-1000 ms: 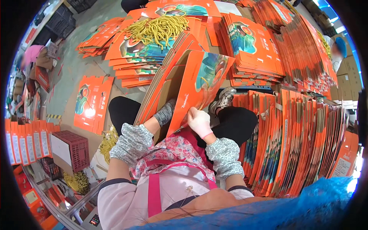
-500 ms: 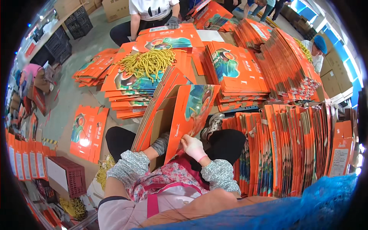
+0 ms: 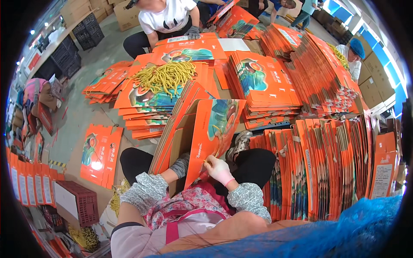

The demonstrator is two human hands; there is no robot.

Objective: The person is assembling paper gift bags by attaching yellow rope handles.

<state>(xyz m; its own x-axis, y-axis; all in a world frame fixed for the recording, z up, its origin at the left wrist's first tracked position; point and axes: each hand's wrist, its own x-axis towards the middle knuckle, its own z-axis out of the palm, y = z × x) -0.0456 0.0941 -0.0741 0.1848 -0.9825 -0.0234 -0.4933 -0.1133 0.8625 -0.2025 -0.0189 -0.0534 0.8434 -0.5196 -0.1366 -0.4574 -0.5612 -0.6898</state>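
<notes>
This looks like a packing workshop: flat orange cartons (image 3: 202,137) fill it in rows and stacks, with yellow cords (image 3: 165,76) heaped on one stack (image 3: 148,102). Black crates (image 3: 88,32) and brown boxes (image 3: 129,18) stand far left, and several workers (image 3: 165,20) sit or bend about the grey floor (image 3: 74,112).

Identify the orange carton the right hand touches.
The carton right of the leaning cartons: the white-gloved right hand pinches its edge, touching no other.
</notes>
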